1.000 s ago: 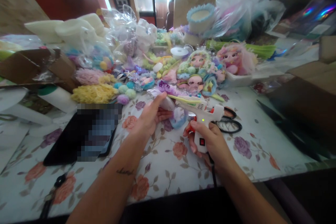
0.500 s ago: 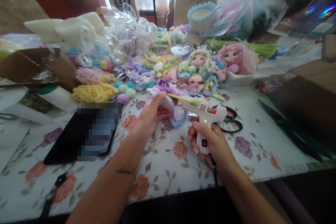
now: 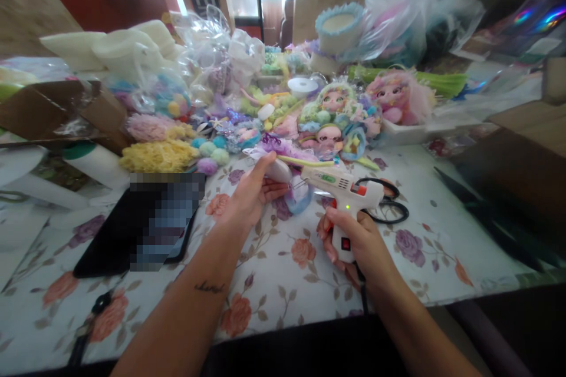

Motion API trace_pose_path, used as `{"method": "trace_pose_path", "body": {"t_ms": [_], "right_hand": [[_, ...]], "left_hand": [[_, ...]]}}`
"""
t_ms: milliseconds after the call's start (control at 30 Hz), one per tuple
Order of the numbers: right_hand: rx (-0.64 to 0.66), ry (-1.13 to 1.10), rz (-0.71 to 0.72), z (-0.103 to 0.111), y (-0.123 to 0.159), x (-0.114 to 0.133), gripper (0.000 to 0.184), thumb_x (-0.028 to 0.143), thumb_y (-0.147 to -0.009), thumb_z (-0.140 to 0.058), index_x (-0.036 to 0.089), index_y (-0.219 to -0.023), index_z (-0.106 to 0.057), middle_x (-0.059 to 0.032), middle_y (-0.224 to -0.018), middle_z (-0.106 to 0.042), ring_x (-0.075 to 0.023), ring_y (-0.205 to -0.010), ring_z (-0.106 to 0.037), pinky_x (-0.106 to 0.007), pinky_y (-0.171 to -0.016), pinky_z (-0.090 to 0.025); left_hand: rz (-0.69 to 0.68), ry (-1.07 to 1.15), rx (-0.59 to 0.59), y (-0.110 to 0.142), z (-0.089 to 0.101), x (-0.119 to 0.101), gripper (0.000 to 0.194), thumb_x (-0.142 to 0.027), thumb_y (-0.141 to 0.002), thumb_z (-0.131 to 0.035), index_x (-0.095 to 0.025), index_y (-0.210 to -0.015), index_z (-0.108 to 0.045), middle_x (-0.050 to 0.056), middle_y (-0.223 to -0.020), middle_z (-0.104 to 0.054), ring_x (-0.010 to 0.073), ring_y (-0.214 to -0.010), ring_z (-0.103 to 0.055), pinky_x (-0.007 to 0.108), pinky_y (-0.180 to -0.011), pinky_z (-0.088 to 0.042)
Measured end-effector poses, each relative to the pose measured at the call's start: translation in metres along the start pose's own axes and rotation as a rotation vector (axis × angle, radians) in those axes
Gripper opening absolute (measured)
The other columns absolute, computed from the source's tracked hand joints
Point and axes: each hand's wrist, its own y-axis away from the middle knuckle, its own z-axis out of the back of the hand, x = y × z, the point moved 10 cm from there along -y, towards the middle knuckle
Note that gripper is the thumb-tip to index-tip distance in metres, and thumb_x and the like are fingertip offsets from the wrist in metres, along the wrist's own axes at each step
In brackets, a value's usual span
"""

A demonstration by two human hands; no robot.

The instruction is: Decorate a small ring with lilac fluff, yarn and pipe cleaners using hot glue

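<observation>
1. Head view: the person's left grip (image 3: 256, 193) is partly closed, thumb on top and fingers below, around a pale rounded piece (image 3: 278, 171).
2. The right grip (image 3: 354, 234) is wrapped around the handle of a white glue gun (image 3: 340, 185), whose small light glows and whose front points towards the left grip. Whether its tip touches the pale piece cannot be told.
3. Just beyond the left grip lie purple trimmings (image 3: 275, 142) and a yellow strip (image 3: 307, 161), which runs across towards the gun.
4. Between the two grips, a bluish ring-shaped piece (image 3: 300, 203) rests on the flower-patterned desk (image 3: 283, 283).
5. Black-handled scissors (image 3: 389, 212) lie just to the right of the right grip, partly behind the gun; a cable (image 3: 363, 297) hangs below that grip.
6. Left of the left grip are a black tablet (image 3: 104, 235), pom-poms (image 3: 212, 151) and a yellow fluffy bundle (image 3: 159, 156).
7. Farther beyond both grips, doll figures (image 3: 332, 100) sit among clear plastic bags (image 3: 203, 41).
</observation>
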Motion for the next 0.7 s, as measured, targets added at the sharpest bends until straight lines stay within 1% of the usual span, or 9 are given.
{"method": "trace_pose_path", "body": {"t_ms": [167,300,400,467,500,533,567,600,700], "right_hand": [[-0.016,0.047,0.0,0.002,0.001,0.0,0.035,0.045,-0.087,-0.056,0.017,-0.067,-0.062,0.002,-0.04,-0.052,-0.0071,-0.028,-0.037,-0.016,-0.026,-0.024],[-0.056,0.064,-0.004,0.003,0.005,0.003,0.03,0.046,-0.084,-0.061,0.016,-0.086,-0.067,0.0034,-0.043,-0.055,-0.0082,-0.03,-0.039,-0.017,-0.026,-0.025],[-0.052,0.058,-0.01,0.004,0.01,0.003,0.036,0.048,-0.083,-0.063,0.016,-0.1,-0.068,0.0033,-0.048,-0.058,-0.009,-0.031,-0.04,-0.018,-0.025,-0.024],[-0.034,0.049,-0.012,0.01,0.014,0.004,0.041,0.05,-0.083,-0.063,0.016,-0.105,-0.069,0.0032,-0.048,-0.058,-0.0092,-0.03,-0.039,-0.019,-0.026,-0.026],[-0.037,0.049,-0.001,0.018,0.016,0.006,0.042,0.05,-0.082,-0.064,0.016,-0.106,-0.069,0.0032,-0.048,-0.057,-0.0095,-0.03,-0.039,-0.02,-0.027,-0.028],[-0.062,0.058,0.021,0.031,0.018,0.01,0.042,0.05,-0.081,-0.066,0.015,-0.104,-0.07,0.0033,-0.047,-0.057,-0.0096,-0.03,-0.039,-0.021,-0.028,-0.03],[-0.112,0.079,0.053,0.048,0.02,0.015,0.041,0.05,-0.079,-0.068,0.015,-0.101,-0.071,0.0031,-0.046,-0.057,-0.0097,-0.03,-0.04,-0.022,-0.03,-0.032],[-0.186,0.12,0.081,0.071,0.022,0.021,0.039,0.05,-0.078,-0.069,0.015,-0.096,-0.072,0.0029,-0.045,-0.056,-0.01,-0.031,-0.041,-0.022,-0.032,-0.032],[-0.478,0.311,0.169,0.151,0.028,0.046,0.036,0.051,-0.079,-0.067,0.015,-0.079,-0.072,0.0007,-0.045,-0.055,-0.011,-0.035,-0.043,-0.024,-0.036,-0.03]], "left_hand": [[-0.001,0.008,-0.004,0.0,0.001,-0.001,0.038,-0.046,-0.074,-0.079,-0.012,-0.085,-0.067,0.006,-0.067,-0.07,0.015,-0.055,-0.065,0.027,-0.059,-0.058],[0.006,0.029,-0.019,-0.001,0.003,-0.001,0.035,-0.046,-0.076,-0.077,-0.013,-0.084,-0.067,0.006,-0.066,-0.07,0.0152,-0.056,-0.066,0.027,-0.061,-0.059],[-0.018,0.053,-0.015,-0.003,0.004,-0.003,0.033,-0.044,-0.078,-0.076,-0.013,-0.086,-0.067,0.007,-0.069,-0.071,0.0155,-0.057,-0.067,0.027,-0.06,-0.059],[-0.041,0.085,-0.016,-0.005,0.006,-0.006,0.03,-0.043,-0.079,-0.075,-0.014,-0.086,-0.068,0.007,-0.07,-0.071,0.0159,-0.057,-0.067,0.027,-0.06,-0.059],[-0.051,0.111,-0.037,-0.007,0.009,-0.007,0.028,-0.042,-0.08,-0.074,-0.015,-0.084,-0.068,0.006,-0.068,-0.071,0.0159,-0.056,-0.067,0.026,-0.061,-0.059],[-0.045,0.133,-0.05,-0.008,0.011,-0.007,0.027,-0.041,-0.081,-0.074,-0.015,-0.082,-0.068,0.006,-0.065,-0.071,0.0162,-0.056,-0.067,0.026,-0.061,-0.059],[-0.043,0.153,-0.062,-0.01,0.013,-0.007,0.026,-0.041,-0.081,-0.073,-0.016,-0.079,-0.068,0.006,-0.064,-0.07,0.0163,-0.055,-0.067,0.026,-0.061,-0.059],[-0.048,0.169,-0.075,-0.011,0.015,-0.008,0.024,-0.04,-0.082,-0.072,-0.017,-0.078,-0.068,0.006,-0.064,-0.071,0.0165,-0.056,-0.068,0.026,-0.061,-0.059],[-0.06,0.173,-0.091,-0.014,0.017,-0.007,0.023,-0.04,-0.082,-0.073,-0.018,-0.075,-0.068,0.007,-0.062,-0.071,0.0171,-0.054,-0.068,0.025,-0.06,-0.06]]}}
